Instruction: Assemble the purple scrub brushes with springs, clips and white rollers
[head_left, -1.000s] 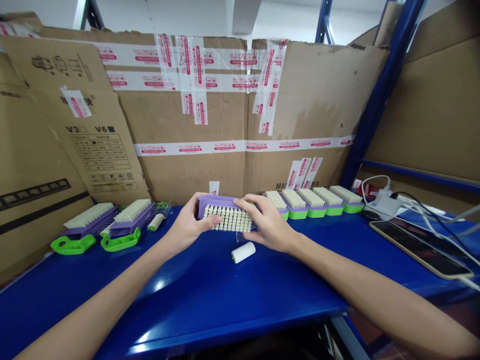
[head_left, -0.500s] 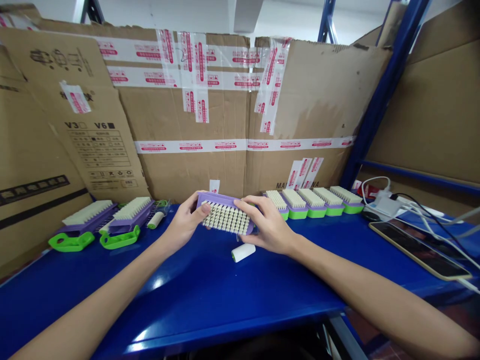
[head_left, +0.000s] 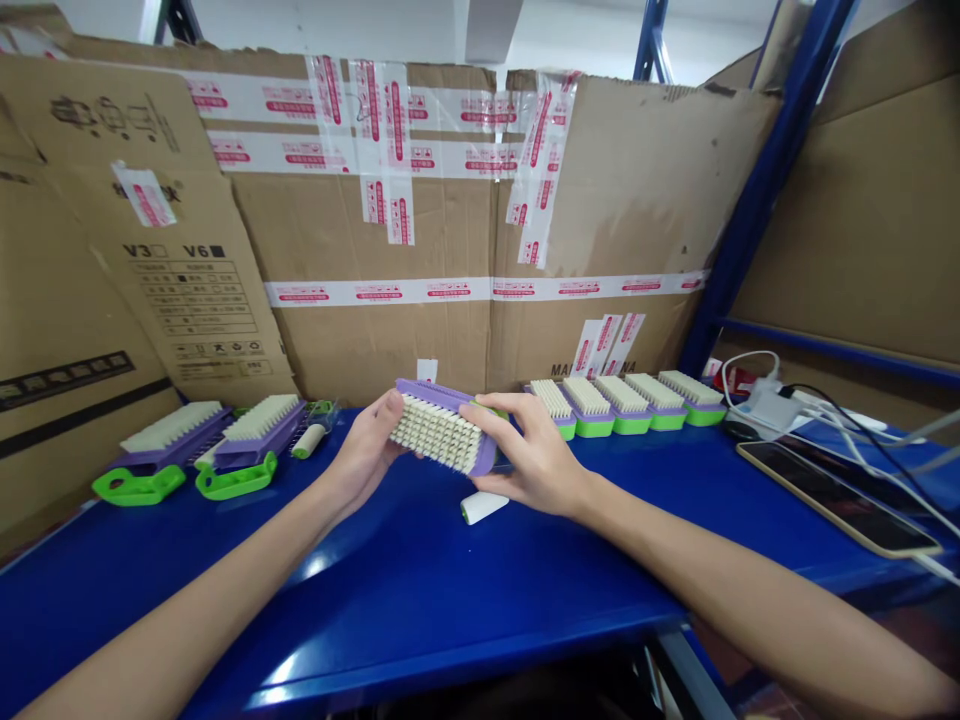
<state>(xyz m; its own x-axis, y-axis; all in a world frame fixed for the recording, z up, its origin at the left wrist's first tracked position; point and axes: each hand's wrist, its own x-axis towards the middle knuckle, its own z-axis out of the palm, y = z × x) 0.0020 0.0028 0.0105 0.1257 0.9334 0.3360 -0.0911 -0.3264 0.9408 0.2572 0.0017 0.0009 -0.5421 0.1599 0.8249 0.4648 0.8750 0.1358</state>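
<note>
A purple scrub brush (head_left: 439, 432) with cream bristles is held between my two hands above the blue table (head_left: 450, 600). My left hand (head_left: 369, 445) grips its left end, thumb at the bristle edge. Around the right end, my right hand (head_left: 536, 448) is closed, with its fingers on the purple base. A bit of green shows behind the brush near the right fingers; the brush's far side is hidden. Below the right hand a white cylinder with a green end (head_left: 484, 506) lies on the table.
Several brushes with green bases (head_left: 630, 400) stand in a row at the back right. Two purple brushes (head_left: 259, 422), green handle pieces (head_left: 238, 478) and a white roller (head_left: 309, 440) lie at left. A phone (head_left: 836, 497) and cables are at right. Taped cardboard (head_left: 375, 340) walls the back.
The brush has tilted, its right end lower, with more of its purple edge showing on top. My left thumb has shifted from the bristles toward the brush's left end.
</note>
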